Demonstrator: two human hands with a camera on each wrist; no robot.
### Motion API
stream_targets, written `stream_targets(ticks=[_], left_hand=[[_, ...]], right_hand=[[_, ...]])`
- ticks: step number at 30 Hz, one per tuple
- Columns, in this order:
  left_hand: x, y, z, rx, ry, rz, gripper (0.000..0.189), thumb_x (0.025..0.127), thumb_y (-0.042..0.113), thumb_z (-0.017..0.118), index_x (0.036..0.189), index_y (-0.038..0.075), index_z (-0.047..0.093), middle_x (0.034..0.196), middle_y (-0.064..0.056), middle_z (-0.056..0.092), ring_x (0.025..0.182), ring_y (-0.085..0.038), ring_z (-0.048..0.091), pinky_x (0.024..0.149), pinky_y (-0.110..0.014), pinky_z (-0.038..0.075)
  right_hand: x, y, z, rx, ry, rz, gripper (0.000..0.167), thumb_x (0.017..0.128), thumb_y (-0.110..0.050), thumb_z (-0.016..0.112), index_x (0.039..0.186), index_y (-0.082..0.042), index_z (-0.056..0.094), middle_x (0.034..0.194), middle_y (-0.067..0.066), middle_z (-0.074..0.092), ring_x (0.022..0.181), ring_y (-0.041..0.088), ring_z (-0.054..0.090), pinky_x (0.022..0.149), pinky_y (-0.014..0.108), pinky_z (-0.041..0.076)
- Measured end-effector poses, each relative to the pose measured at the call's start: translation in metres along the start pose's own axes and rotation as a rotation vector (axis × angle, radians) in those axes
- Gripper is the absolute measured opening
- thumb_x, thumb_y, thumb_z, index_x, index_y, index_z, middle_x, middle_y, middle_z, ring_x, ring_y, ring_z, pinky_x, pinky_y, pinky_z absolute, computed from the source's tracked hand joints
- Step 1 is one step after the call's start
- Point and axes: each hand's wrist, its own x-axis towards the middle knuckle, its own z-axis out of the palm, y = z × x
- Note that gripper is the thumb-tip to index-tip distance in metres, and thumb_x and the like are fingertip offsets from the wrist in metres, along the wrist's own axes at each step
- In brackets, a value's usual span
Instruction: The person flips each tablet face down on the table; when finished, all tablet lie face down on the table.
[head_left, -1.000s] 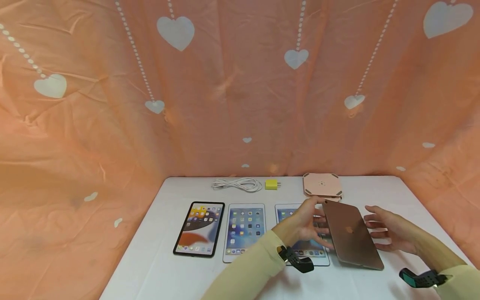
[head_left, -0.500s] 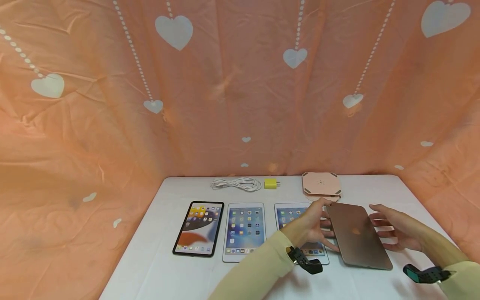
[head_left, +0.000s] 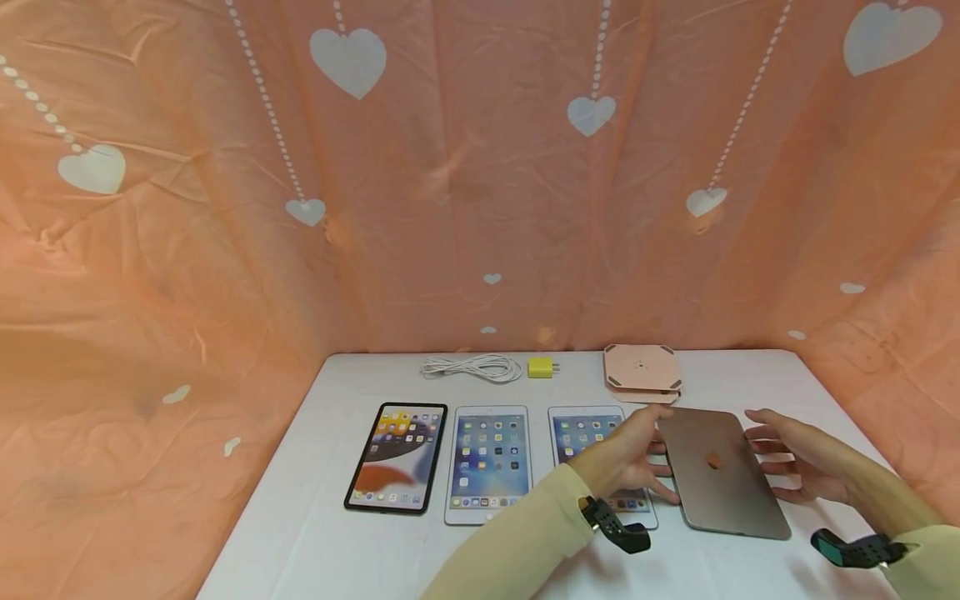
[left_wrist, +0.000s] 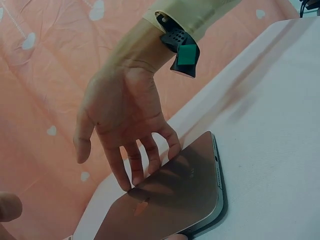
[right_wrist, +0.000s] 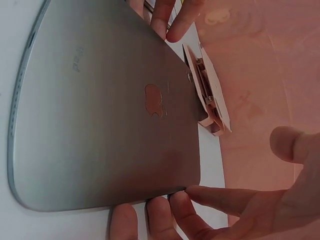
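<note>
A grey tablet (head_left: 723, 475) with an apple logo on its back lies face-down, low at the table's right side. My left hand (head_left: 628, 458) is at its left edge, thumb by the far left corner and fingers spread, overlapping a white-framed tablet (head_left: 588, 429). On the opposite side, my right hand (head_left: 806, 458) has its fingers extended along the right edge. The left wrist view shows those right fingertips (left_wrist: 128, 186) right at the edge, thumb held away. In the right wrist view, left-hand fingers (right_wrist: 161, 22) show at the far edge.
Left of the hands lie another white-framed tablet (head_left: 491, 458) and a black-framed tablet (head_left: 397, 458), screens lit. Behind them are a coiled white cable (head_left: 474, 367), a yellow charger plug (head_left: 540, 367) and a pink folding stand (head_left: 642, 368). An orange curtain (head_left: 480, 183) surrounds the white table (head_left: 300, 550).
The grey tablet has come down from a tilt to lie nearly flat, shifting slightly right. Both hands have moved a little to the right along with it.
</note>
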Motion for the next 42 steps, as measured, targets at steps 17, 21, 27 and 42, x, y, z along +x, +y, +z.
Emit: stream_targets(ticks=[17,21,27,42], left_hand=[[-0.012,0.007,-0.028,0.060,-0.129,0.022,0.062,0.103,0.029,0.066,0.151,-0.008,0.048,0.143,-0.029,0.055,0.143,-0.069,0.044,0.120,-0.082,0.034],[-0.023,0.015,-0.049,0.084,-0.178,0.058,0.054,0.105,0.025,0.065,0.151,0.000,0.053,0.142,-0.027,0.063,0.140,-0.060,0.056,0.117,-0.077,0.043],[-0.044,0.032,-0.082,0.096,-0.207,0.108,0.048,0.109,0.024,0.061,0.150,-0.001,0.055,0.148,-0.029,0.063,0.139,-0.055,0.061,0.115,-0.071,0.049],[-0.079,0.055,-0.157,0.089,-0.093,0.160,0.057,0.111,0.026,0.057,0.159,-0.004,0.047,0.157,-0.031,0.056,0.139,-0.056,0.060,0.108,-0.071,0.054]], right_hand=[[0.001,-0.001,0.005,-0.066,-0.005,-0.026,0.098,0.112,-0.067,0.030,0.164,0.014,0.011,0.153,0.041,0.035,0.128,0.045,0.046,0.097,0.055,0.056],[-0.005,-0.006,0.006,-0.126,0.002,-0.068,0.097,0.113,-0.065,0.029,0.165,0.015,0.010,0.160,0.045,0.027,0.128,0.042,0.051,0.093,0.048,0.059],[-0.009,-0.020,0.012,-0.149,-0.038,-0.159,0.088,0.116,-0.059,0.028,0.168,0.009,0.009,0.166,0.044,0.021,0.137,0.048,0.050,0.099,0.051,0.059],[-0.004,-0.031,0.052,0.133,-0.218,-0.218,0.072,0.116,-0.053,0.041,0.167,-0.003,0.032,0.145,0.007,0.067,0.125,0.028,0.072,0.108,0.055,0.061]])
